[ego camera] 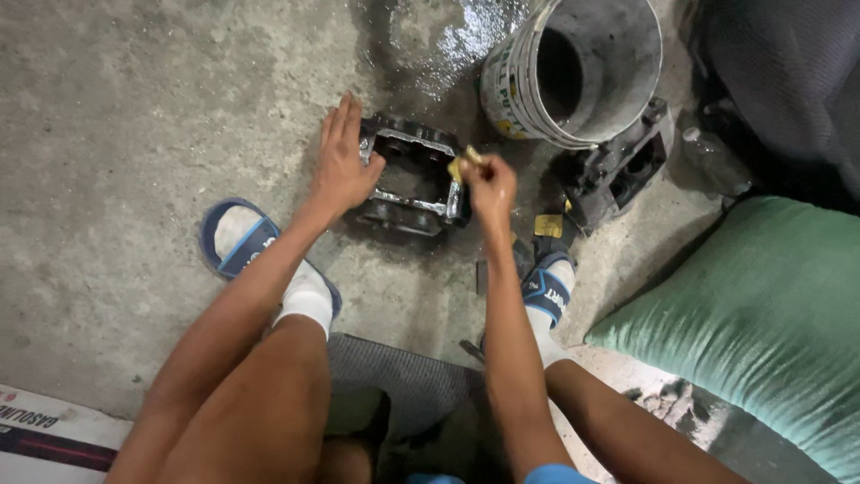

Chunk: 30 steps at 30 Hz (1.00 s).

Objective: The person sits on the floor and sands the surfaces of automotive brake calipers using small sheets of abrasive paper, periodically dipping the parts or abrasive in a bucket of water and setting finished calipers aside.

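- Our left hand [343,166] lies flat and open on the dark, greasy metal block with a square hole [410,177], which sits on the grey concrete floor [134,134].
- Our right hand [488,185] pinches a small yellow scrap [463,163] at the block's edge.
- We seem to be rubbing it clean; next needs a firm hold.
- A dirty white bucket [573,72] stands near.
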{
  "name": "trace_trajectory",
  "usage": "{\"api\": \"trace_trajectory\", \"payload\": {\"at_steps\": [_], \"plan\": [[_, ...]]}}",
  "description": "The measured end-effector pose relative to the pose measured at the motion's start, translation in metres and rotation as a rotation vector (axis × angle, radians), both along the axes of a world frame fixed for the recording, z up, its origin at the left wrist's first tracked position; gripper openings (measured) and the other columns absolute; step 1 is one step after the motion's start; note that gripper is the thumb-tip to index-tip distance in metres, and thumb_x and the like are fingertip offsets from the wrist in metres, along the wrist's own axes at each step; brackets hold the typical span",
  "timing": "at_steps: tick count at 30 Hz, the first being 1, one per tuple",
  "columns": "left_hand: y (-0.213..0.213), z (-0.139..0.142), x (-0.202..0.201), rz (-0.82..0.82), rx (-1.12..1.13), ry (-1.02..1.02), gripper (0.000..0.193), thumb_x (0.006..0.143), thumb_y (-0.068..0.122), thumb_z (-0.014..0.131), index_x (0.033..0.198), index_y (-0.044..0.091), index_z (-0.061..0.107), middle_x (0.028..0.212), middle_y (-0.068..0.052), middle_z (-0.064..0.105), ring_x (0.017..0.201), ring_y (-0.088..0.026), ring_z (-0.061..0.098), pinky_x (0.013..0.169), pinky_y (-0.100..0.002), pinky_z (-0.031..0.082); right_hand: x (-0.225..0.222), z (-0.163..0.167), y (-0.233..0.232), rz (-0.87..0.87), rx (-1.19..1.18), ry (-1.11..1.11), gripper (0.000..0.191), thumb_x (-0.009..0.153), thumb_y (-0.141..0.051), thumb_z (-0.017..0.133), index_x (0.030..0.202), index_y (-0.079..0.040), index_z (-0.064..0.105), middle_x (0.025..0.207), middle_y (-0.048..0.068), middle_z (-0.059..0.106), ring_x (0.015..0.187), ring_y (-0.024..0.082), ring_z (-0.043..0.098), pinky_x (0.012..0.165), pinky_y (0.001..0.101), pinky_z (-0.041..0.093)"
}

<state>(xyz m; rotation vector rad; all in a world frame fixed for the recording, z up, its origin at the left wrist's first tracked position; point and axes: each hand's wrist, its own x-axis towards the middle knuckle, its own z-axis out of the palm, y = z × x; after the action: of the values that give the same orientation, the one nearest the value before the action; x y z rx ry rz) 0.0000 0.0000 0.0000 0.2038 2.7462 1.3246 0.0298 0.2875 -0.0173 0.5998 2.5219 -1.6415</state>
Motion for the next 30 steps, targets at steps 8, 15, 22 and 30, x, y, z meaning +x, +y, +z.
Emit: {"api": "trace_trajectory", "payload": {"at_steps": [8,15,22,30], "plan": [[-0.008,-0.003,-0.015,-0.006,-0.029,0.006,0.086,0.084,0.020,0.072,0.156,-0.008,0.032,0.164,-0.029,0.028,0.147,-0.053,0.026,0.123,-0.054,0.022,0.007,0.012,-0.011,0.006,-0.146,-0.021,0.016,0.086,-0.014,0.081,0.093,-0.002,0.072,0.081,-0.001,0.073,0.073,0.005,0.064,0.067,0.0228,0.052],[-0.022,-0.004,-0.032,-0.028,-0.060,0.032,0.086,0.088,0.022,0.071,0.158,-0.009,0.031,0.165,-0.029,0.029,0.150,-0.051,0.028,0.127,-0.053,0.023,-0.034,-0.002,-0.026,-0.009,-0.087,0.015,0.020,0.088,-0.017,0.082,0.088,0.000,0.073,0.079,0.002,0.071,0.071,0.007,0.060,0.065,0.0259,0.049],[-0.031,0.003,-0.022,0.003,-0.096,0.062,0.088,0.085,0.023,0.071,0.158,-0.008,0.031,0.167,-0.028,0.028,0.151,-0.050,0.028,0.127,-0.053,0.022,-0.028,0.001,-0.039,-0.065,0.001,-0.014,0.019,0.085,-0.019,0.084,0.084,-0.002,0.074,0.072,0.000,0.068,0.066,0.007,0.056,0.061,0.0256,0.047],[-0.035,0.006,-0.012,-0.032,-0.075,0.080,0.089,0.083,0.022,0.074,0.155,-0.009,0.032,0.165,-0.030,0.028,0.150,-0.049,0.029,0.126,-0.053,0.022,0.002,-0.004,-0.040,-0.101,-0.159,-0.012,0.022,0.086,-0.020,0.083,0.088,-0.001,0.073,0.074,-0.004,0.061,0.066,0.006,0.049,0.060,0.0254,0.040]]}}
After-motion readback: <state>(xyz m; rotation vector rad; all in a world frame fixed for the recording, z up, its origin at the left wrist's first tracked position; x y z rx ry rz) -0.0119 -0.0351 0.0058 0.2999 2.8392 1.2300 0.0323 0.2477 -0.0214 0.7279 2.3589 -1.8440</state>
